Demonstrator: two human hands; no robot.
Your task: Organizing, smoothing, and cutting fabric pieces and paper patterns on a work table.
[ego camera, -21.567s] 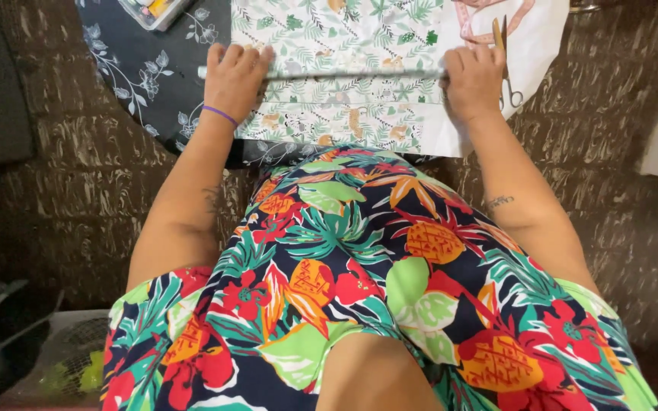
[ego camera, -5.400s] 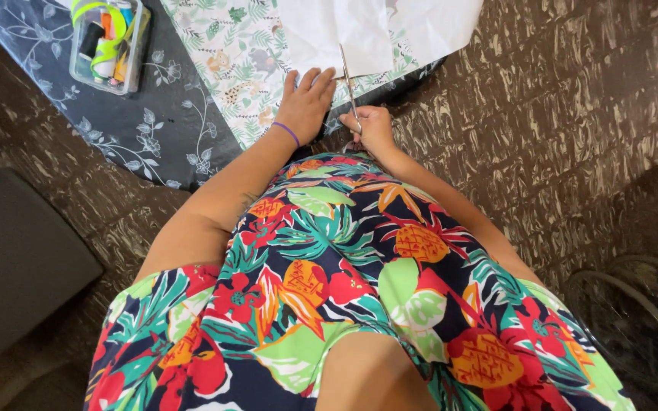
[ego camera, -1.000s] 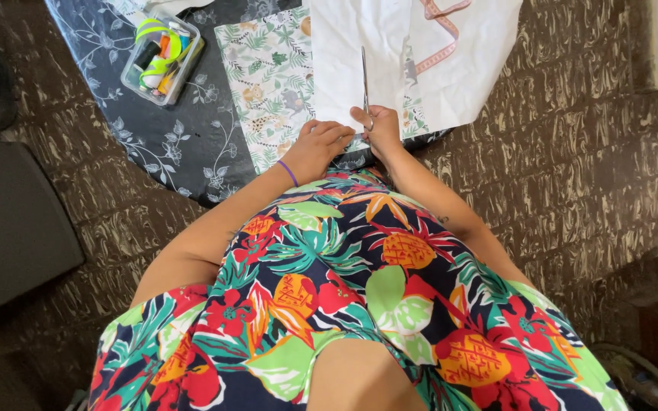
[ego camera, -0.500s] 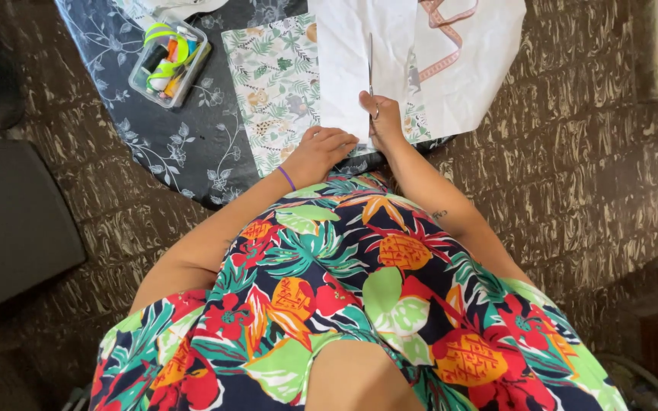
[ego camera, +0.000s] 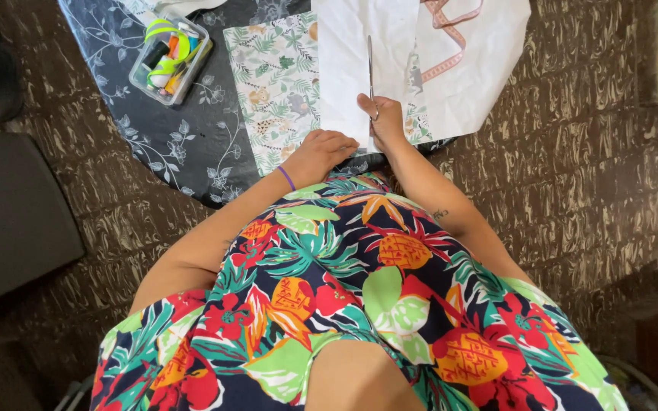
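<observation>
My right hand [ego camera: 384,122] has its grip closed through the handles of the scissors [ego camera: 371,72]. Blades look pressed together or nearly so; too thin to tell for sure. My left hand [ego camera: 321,152] lies flat, fingers loosely spread, pressing the near edge of the white paper [ego camera: 352,68], just left of the cut line.

Edges and room: the counter [ego camera: 192,144] has a dark floral cloth, and its near edge curves right under my wrists, so both hands work at the rim. Left of the paper the printed leaf-pattern fabric [ego camera: 272,84] shows as a bare strip, then open dark cloth out to the clear plastic box of thread spools [ego camera: 169,57], well apart from my hands. On the right the paper overhangs the counter's edge above the patterned floor [ego camera: 588,152]. A pink measuring tape [ego camera: 451,30] lies on the paper up and right of the blades, near but not touching them.

Scissors: slim, metal, handles hidden in my fingers.

Orientation: long axis runs straight away from me, tips pointing to the far side, blades lying on the paper's middle, roughly square to the near edge.
</observation>
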